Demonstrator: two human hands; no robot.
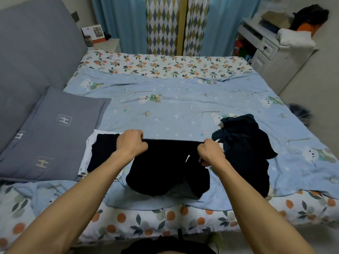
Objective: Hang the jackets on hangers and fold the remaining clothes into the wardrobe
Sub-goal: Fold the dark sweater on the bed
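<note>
A black garment (165, 167) hangs in front of me over the near edge of the bed (165, 107). My left hand (131, 143) grips its top edge at the left and my right hand (211, 152) grips the same edge at the right, stretching it flat between them. Its lower part bunches on the blue quilt. To the left lies a folded stack: a dark ribbed piece (102, 151) on top of a white one (88, 154). To the right sits a crumpled heap of dark blue clothes (245, 143).
A grey pillow (53, 132) leans against the grey headboard (33, 52) at the left. A white cabinet (271, 52) with piled things stands at the back right. Blue curtains (119, 21) hang behind the bed, and a small bedside table (106, 44) stands at the back left.
</note>
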